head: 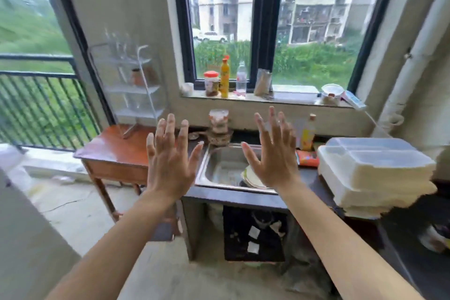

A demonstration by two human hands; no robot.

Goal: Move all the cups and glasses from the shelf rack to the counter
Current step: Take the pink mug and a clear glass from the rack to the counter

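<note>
A white wire shelf rack (136,90) stands on a small wooden table (114,151) at the left, against the wall. The picture is blurred. Clear glasses (117,41) show faintly on its top tier, and a brownish cup (137,77) sits on a middle tier. The dark counter (243,196) runs to the right of the table. My left hand (168,161) and my right hand (272,153) are both raised in front of me with fingers spread and palms away, holding nothing, well short of the rack.
A steel sink (219,165) with plates in it is set into the counter. A jar stands on a stove burner (219,129) behind it. White plastic boxes (375,173) are stacked on the right. Bottles and jars line the window sill (243,97). A balcony railing (41,107) is at the left.
</note>
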